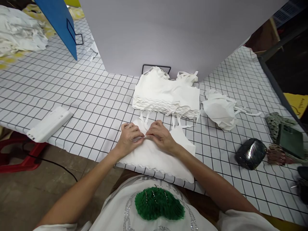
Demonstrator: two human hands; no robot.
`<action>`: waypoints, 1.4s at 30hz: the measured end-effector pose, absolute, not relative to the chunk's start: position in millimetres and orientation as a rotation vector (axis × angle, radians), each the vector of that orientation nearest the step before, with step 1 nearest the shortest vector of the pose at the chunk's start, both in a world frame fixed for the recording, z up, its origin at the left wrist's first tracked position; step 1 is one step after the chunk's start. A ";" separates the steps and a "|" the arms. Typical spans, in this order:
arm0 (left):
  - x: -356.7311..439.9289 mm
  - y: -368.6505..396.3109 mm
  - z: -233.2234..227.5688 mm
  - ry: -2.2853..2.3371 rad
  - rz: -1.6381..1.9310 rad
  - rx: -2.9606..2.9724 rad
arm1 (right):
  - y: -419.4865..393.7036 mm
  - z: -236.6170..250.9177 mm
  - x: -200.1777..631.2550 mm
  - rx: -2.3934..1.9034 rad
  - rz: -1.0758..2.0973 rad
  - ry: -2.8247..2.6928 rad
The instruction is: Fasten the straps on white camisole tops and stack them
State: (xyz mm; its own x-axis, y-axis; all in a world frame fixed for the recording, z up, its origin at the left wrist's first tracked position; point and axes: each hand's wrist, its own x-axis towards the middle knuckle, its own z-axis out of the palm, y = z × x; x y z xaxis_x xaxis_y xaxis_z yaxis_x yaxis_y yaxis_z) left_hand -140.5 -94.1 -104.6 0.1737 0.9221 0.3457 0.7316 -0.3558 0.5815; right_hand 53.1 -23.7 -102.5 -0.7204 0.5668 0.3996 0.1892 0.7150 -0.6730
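A white strappy camisole top [168, 160] lies flat at the table's front edge, its thin straps pointing away from me. My left hand [130, 136] pinches the fabric at the neckline, left of its middle. Right beside it, my right hand [161, 134] pinches the same spot, and the fingertips of both hands nearly meet. A tiny bit of white material shows between them, too small to make out. Just beyond, a neat stack of white tops [166, 93] with wavy hems touches the straps. To its right lies a crumpled white top [220, 109].
A large grey panel [178, 35] stands behind the stack, and a blue board [60, 25] stands left. On the checked cloth [96, 93] lie a white device [50, 123], a shiny dark case [251, 154] and a green phone [290, 140]. White garments [19, 32] are heaped far left.
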 end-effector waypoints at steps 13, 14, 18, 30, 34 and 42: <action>-141.3 -94.7 -101.8 1.508 0.970 2.126 | -24.4 -102.1 54.7 -0.571 0.813 -2.288; -141.4 -94.9 -101.8 1.504 0.973 2.119 | -24.5 -102.2 54.7 -0.568 0.805 -2.288; -142.0 -95.5 -101.3 1.476 0.996 2.101 | -25.4 -101.8 54.4 -0.545 0.769 -2.298; -143.8 -95.1 -105.8 1.407 1.103 2.049 | -22.8 -91.9 57.3 -0.422 0.535 -2.461; -144.1 -95.8 -104.9 1.371 1.168 1.985 | -20.6 -81.6 57.2 -0.370 0.350 -2.641; -143.8 -92.3 -102.2 1.395 1.139 1.890 | -2.9 -64.6 49.2 -0.324 0.465 -2.784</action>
